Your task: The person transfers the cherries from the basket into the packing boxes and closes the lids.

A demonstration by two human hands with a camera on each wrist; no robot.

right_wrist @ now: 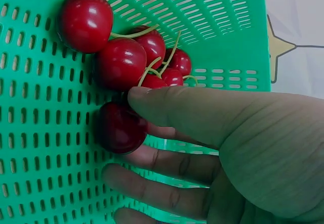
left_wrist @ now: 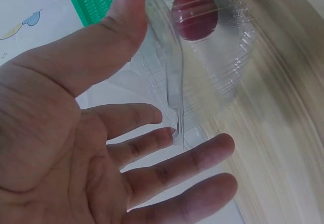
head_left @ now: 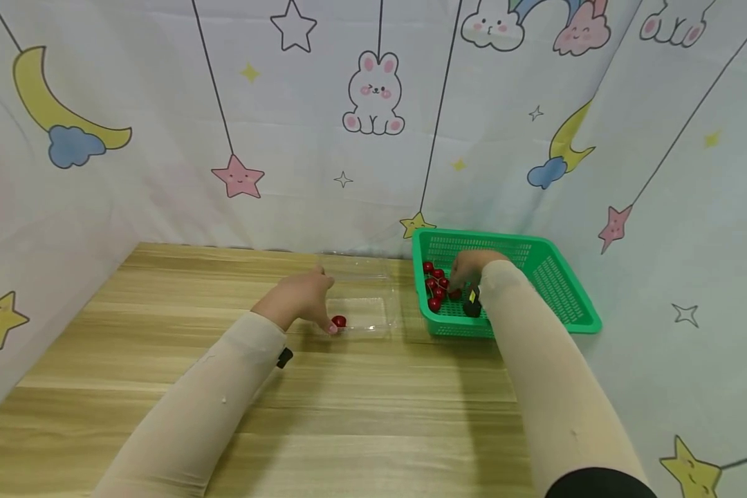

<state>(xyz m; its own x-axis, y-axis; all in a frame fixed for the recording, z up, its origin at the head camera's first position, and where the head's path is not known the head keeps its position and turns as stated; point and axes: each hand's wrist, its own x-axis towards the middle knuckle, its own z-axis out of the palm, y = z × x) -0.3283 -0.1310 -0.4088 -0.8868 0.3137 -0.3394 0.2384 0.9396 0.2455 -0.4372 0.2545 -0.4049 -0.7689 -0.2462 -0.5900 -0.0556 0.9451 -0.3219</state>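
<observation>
My right hand [head_left: 473, 266] reaches into a green plastic basket [head_left: 582, 304] at the right. Its thumb and fingers pinch a dark red cherry [right_wrist: 121, 128]. Several other cherries [right_wrist: 86, 21], some with green stems, lie beside it on the basket's perforated floor. To the left, a clear plastic box [head_left: 367, 329] has one red cherry [head_left: 339, 321] inside. My left hand [head_left: 299, 297] is at the box's left side, thumb against the wall. In the left wrist view, its fingers [left_wrist: 182, 158] are extended and spread along the clear edge.
A transparent lid-like panel [head_left: 355, 264] stands behind the box, near the wall. The wood-grain table [head_left: 373, 415] meets a patterned cloth [head_left: 174, 200] at the back, and cloth also hangs at both sides. Black wrist cameras [head_left: 284, 357] sit under the hands.
</observation>
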